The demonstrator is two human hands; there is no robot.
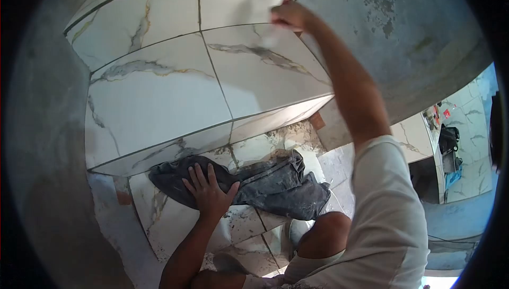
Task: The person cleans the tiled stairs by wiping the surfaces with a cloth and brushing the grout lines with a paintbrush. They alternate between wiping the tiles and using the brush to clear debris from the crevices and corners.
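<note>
My left hand (pixel 210 191) lies flat with its fingers spread on a crumpled, dusty dark garment (pixel 286 185). The garment looks like a pair of trousers and rests on the lower tiled step (pixel 246 225). My right hand (pixel 289 16) is reached out to the far right corner of the upper tiled step (pixel 159 106), with its fingers curled closed. Something pale and blurred shows just below those fingers, too smeared to name. White tiles with grey and gold marbling cover the upper step, with dark joints between them.
Bare grey cement walls (pixel 413 34) rise along the right and left sides. Crumbs of mortar lie on the lower step beside the garment. At the right, a tiled ledge (pixel 469 146) holds a black bag-like item (pixel 449 139) and small red things. My bent knee (pixel 326 236) is close below.
</note>
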